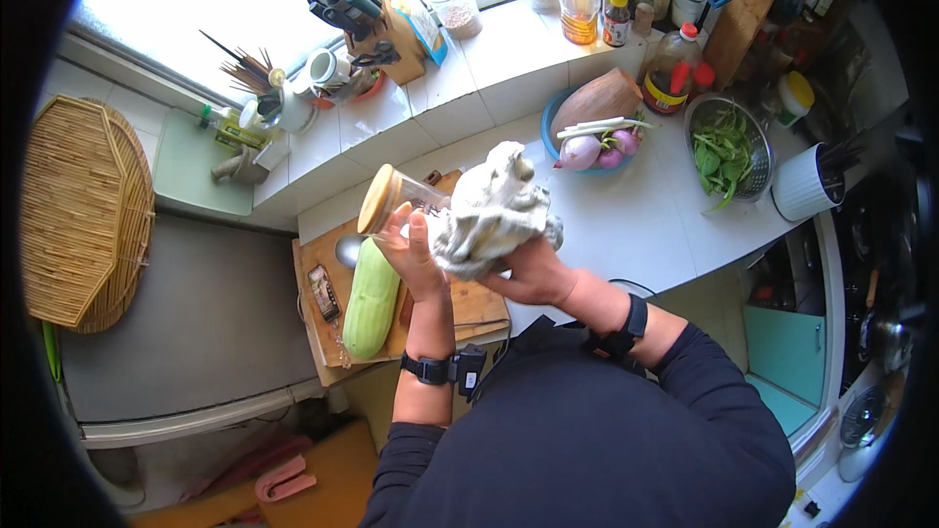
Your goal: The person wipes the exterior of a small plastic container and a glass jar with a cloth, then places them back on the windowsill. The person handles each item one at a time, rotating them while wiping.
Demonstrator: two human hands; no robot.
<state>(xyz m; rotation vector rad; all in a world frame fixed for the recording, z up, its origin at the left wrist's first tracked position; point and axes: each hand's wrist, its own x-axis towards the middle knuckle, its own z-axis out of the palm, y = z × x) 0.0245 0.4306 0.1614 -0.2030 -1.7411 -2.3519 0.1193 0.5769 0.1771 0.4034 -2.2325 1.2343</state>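
In my left hand (412, 253) is a clear jar (408, 194) with a wooden lid, tilted so that the lid points to the left. Some dark contents show through its wall. My right hand (534, 273) holds a bunched, greyish-white cloth (495, 216) against the jar's other end, which the cloth hides. Beneath my hands lies a wooden cutting board (477, 308). A pale green gourd (370, 301) rests on it, beside a phone (323, 292) and a partly hidden metal spoon (348, 250).
A blue basin (550, 133) with onions and a large brown root or gourd stands behind. To the right are a colander (763, 161) of leafy greens and a white utensil holder (807, 183). A knife block (402, 51) and bottles line the tiled ledge (440, 117). Woven trays (81, 213) lie left.
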